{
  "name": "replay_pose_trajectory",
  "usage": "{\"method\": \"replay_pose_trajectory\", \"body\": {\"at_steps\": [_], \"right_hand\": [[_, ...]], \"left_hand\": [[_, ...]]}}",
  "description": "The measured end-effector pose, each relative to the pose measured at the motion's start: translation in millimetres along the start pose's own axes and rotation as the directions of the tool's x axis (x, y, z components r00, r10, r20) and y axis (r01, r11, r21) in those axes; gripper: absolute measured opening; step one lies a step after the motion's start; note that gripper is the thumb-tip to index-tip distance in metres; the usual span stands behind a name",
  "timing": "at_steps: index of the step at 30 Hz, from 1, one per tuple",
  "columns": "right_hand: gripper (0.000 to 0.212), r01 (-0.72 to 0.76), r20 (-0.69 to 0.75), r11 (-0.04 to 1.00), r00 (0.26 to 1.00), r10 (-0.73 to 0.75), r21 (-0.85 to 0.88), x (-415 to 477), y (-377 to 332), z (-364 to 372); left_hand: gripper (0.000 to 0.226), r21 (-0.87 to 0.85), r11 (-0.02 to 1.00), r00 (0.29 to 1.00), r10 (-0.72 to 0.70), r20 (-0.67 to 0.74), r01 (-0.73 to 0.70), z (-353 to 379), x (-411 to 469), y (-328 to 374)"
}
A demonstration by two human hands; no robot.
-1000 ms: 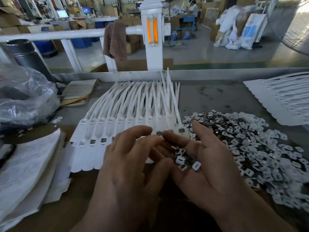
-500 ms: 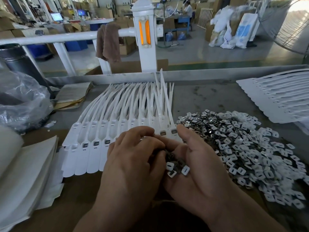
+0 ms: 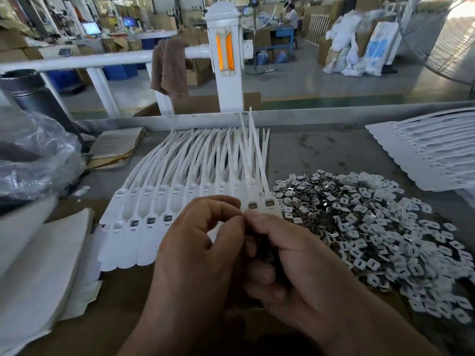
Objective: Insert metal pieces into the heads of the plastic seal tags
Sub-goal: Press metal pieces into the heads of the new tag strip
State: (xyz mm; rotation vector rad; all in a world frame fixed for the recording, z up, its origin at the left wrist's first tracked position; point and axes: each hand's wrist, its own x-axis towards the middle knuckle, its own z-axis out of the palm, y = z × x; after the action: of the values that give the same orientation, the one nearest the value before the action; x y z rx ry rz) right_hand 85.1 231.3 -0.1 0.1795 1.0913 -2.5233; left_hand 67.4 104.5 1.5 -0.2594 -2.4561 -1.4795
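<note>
At the far left of the tabletop (image 3: pixel 321 155) lies a crumpled clear plastic bag (image 3: pixel 38 160), and below it, at the near edge, a stack of white sheets (image 3: pixel 38 265). Just right of the bag, near the back rim, sit some brown paper envelopes (image 3: pixel 115 147). Next comes a row of white seal tags (image 3: pixel 180 181) lying side by side, their thin tails fanned toward the back rim and their flat heads toward the person. Several heads show a dark insert in the square slot, while the leftmost ones look plain white. The left hand (image 3: pixel 195 253) is over the near ends of the middle tags, its fingers curled and the thumb and forefinger tips pressed together. Whether anything is held between them cannot be told. Those tips touch the fingertips of the right hand (image 3: pixel 295 265), just below the two rightmost tag heads. The right hand's fingers are curled in over the palm around a dark patch too shadowed to make out. Right of the hands spreads a wide heap of small metal pieces (image 3: pixel 385 227), silver and white, reaching up to the last tags. At the far right edge lies a second sheet of tags (image 3: pixel 431 155), well apart from the first.
</note>
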Motion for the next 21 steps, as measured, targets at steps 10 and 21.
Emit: {"method": "replay_pose_trajectory", "body": {"at_steps": [10, 21], "right_hand": [[0.035, 0.023, -0.041, 0.975, 0.999, -0.033, -0.223, -1.6, 4.0, -0.3], [0.023, -0.005, -0.028, 0.967, 1.000, -0.002, -0.256, 0.1, 0.4, -3.3]], "left_hand": [[0.010, 0.154, 0.964, 0.975, 0.206, 0.084, -0.217, -22.9, -9.8, -6.8], [0.010, 0.457, 0.882, 0.986, 0.158, -0.048, -0.119, -95.3, 27.0, -73.7]]}}
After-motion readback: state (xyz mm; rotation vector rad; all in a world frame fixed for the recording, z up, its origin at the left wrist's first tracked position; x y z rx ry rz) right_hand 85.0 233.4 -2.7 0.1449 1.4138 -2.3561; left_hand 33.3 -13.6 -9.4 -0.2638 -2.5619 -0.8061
